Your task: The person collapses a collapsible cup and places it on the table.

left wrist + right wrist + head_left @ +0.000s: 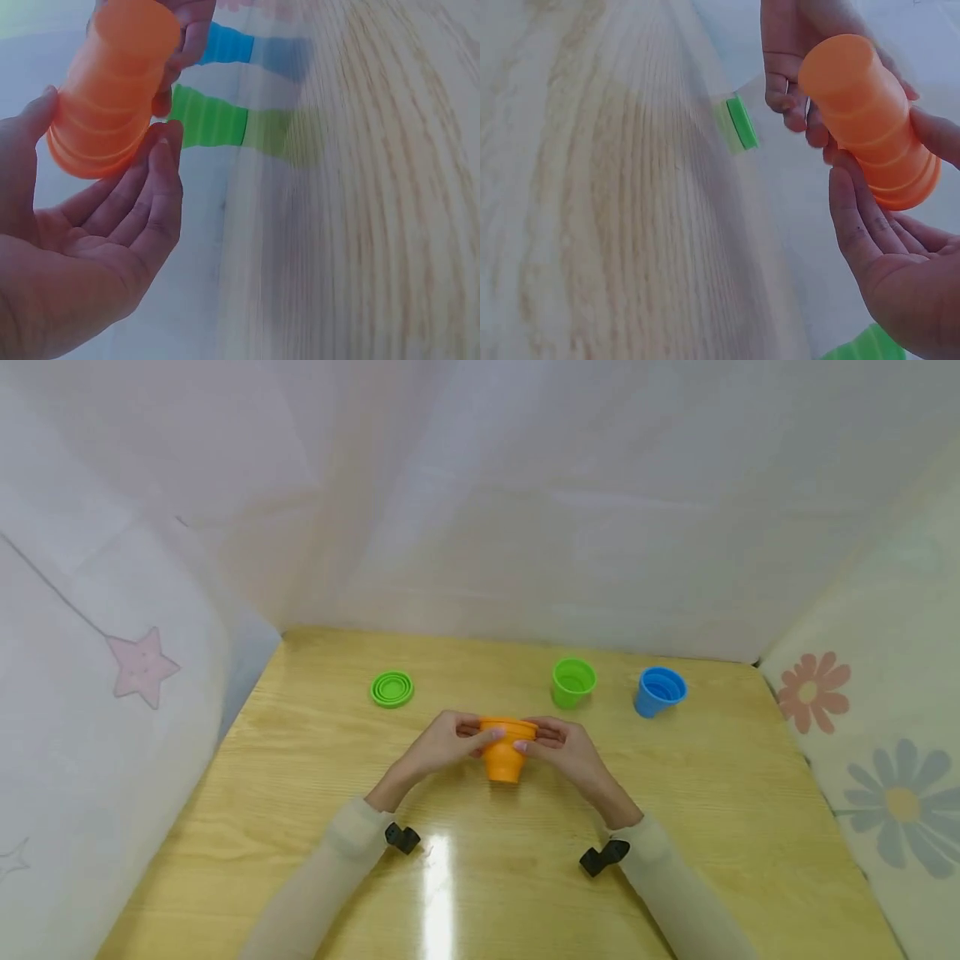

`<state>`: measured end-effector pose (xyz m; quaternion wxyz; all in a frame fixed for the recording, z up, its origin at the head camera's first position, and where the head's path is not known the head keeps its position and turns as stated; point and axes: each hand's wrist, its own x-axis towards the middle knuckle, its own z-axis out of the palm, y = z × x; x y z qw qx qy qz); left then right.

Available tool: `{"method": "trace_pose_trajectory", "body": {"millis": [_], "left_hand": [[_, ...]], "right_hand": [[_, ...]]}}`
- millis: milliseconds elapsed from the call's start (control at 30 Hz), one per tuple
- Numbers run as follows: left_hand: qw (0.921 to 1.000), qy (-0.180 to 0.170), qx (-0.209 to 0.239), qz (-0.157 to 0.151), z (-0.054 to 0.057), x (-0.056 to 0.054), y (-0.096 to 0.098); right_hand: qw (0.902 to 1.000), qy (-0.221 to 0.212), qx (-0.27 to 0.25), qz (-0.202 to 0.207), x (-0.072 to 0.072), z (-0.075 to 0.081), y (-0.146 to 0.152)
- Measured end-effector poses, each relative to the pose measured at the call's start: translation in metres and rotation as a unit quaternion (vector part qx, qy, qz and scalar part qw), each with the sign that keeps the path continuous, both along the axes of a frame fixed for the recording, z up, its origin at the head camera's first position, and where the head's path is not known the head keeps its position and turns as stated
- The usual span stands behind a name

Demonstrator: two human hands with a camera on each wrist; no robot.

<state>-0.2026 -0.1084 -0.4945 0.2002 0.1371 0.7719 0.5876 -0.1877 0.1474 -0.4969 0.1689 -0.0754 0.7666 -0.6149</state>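
An orange collapsible cup [504,760] is held between both hands in the middle of the head view, its ringed wall extended and its rim up. My left hand [444,743] grips the rim's left side, thumb in front and fingers behind. On the opposite side my right hand [567,753] pinches the same rim in a like way. Both wrist views show the cup [112,90] raised off the wooden table, with its flat base [838,66] toward the cameras.
Behind the hands stand an extended green cup [573,683] and an extended blue cup [660,692] at the right. A green cup folded flat [392,690] lies at the back left. White cloth [480,527] hangs around the wooden table [300,777].
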Motion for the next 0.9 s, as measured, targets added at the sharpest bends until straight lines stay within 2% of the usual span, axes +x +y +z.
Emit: {"method": "trace_pose_trajectory", "body": {"millis": [133, 233, 333, 467, 567, 733, 833, 900], "left_hand": [[0.9997, 0.017, -0.015, 0.001, -0.005, 0.0, -0.004], [0.9992, 0.039, 0.0, 0.007, -0.005, 0.0, -0.009], [0.9983, 0.043, 0.038, 0.002, -0.006, 0.003, -0.01], [0.996, 0.01, 0.089, -0.007, -0.013, 0.009, -0.008], [0.9931, -0.01, 0.116, 0.006, -0.018, 0.012, -0.004], [0.9883, -0.048, 0.143, 0.022, -0.021, 0.013, 0.003], [0.9839, -0.08, 0.158, 0.02, -0.023, 0.014, 0.006], [0.9796, -0.099, 0.174, 0.016, -0.024, 0.014, 0.008]], "right_hand": [[0.9994, -0.022, -0.028, 0.002, 0.003, -0.001, 0.002], [0.9977, -0.036, -0.057, 0.005, 0.004, 0.0, 0.002], [0.9941, -0.063, -0.088, 0.011, 0.007, -0.002, 0.004], [0.987, -0.105, -0.12, 0.024, 0.011, -0.01, 0.004], [0.9858, -0.113, -0.12, 0.034, 0.012, -0.014, 0.003], [0.9906, -0.111, -0.069, 0.041, 0.012, -0.018, 0.003], [0.9932, -0.105, -0.037, 0.035, 0.011, -0.018, 0.004], [0.9946, -0.095, -0.035, 0.024, 0.011, -0.017, 0.006]]}}
